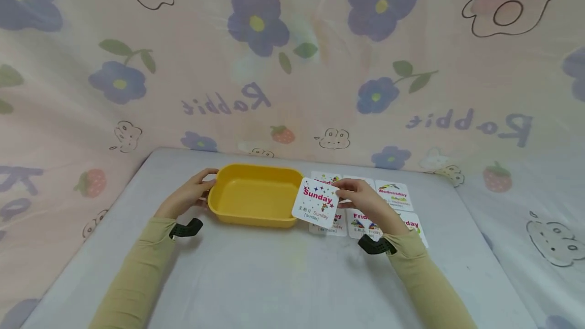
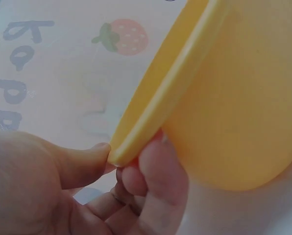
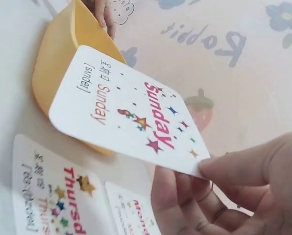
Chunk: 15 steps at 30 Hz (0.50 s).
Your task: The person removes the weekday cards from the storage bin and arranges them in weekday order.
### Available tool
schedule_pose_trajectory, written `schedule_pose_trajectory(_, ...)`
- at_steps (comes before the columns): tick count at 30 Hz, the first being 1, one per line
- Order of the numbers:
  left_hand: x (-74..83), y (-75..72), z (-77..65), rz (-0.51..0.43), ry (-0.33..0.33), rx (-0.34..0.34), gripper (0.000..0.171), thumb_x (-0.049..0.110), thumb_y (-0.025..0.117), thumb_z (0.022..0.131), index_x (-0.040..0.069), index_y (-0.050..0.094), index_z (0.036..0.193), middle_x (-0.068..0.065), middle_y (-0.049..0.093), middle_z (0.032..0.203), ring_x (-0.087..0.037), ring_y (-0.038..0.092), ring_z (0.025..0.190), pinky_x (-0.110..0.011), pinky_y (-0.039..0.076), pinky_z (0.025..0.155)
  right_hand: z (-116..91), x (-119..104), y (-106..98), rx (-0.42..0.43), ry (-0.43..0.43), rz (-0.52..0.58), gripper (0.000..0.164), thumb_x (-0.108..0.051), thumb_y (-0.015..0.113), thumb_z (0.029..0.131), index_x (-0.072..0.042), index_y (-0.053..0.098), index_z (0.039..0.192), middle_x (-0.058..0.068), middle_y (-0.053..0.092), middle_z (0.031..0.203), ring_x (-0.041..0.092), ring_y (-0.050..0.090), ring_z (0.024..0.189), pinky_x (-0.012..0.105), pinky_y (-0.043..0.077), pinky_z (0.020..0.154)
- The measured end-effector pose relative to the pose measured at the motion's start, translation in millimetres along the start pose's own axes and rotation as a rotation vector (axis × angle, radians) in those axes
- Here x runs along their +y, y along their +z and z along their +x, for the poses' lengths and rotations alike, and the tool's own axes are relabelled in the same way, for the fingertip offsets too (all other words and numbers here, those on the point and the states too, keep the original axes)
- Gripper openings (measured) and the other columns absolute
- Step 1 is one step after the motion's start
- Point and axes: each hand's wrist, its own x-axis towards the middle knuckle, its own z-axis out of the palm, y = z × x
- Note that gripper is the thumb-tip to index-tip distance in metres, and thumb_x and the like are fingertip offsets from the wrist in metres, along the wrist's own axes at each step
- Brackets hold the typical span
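Observation:
A yellow plastic tray (image 1: pixel 256 221) with nothing in it sits on the table. My left hand (image 1: pixel 186 196) grips its left rim, thumb on one side and curled fingers under the lip in the left wrist view. My right hand (image 1: pixel 363 202) pinches the corner of a white "Sunday" card (image 3: pixel 131 112) between thumb and fingers. The card is tilted, its far edge overlapping the tray's right end in the head view. Below it lie more day cards, among them a "Thursday" card (image 3: pixel 58 196) and a "Monday" card (image 3: pixel 131 208).
Two rows of cards lie right of the tray, with a "Wednesday" card (image 1: pixel 394 195) at the back and a "Friday" card (image 1: pixel 361 225) in front. My right forearm crosses over some of them. A patterned curtain (image 1: pixel 297 80) hangs behind the white table (image 1: pixel 256 278).

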Motion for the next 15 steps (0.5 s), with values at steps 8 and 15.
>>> schedule_pose_trajectory(8, 0.1, -1.2, 1.6, 0.017, -0.016, 0.020, 0.047, 0.028, 0.038, 0.105, 0.015, 0.025, 0.149, -0.020, 0.056, 0.103, -0.024, 0.055, 0.074, -0.033, 0.052, 0.064, -25, 27, -5, 0.002, 0.037, 0.016, 0.032, -0.007, 0.053, 0.098, 0.007, 0.051, 0.126, 0.017, 0.054, 0.114, 0.022, 0.058, 0.090, 0.038, 0.052, 0.081)
schedule_pose_trajectory(15, -0.2, 1.0, 1.3, 0.016, -0.023, 0.024, 0.047, 0.026, 0.038, 0.105, 0.015, 0.025, 0.149, -0.019, 0.055, 0.103, -0.024, 0.055, 0.073, -0.033, 0.052, 0.063, -48, 54, -2, -0.064, 0.043, -0.038, 0.029, -0.008, 0.055, 0.097, 0.008, 0.054, 0.121, 0.015, 0.062, 0.108, 0.022, 0.061, 0.090, 0.038, 0.053, 0.078)
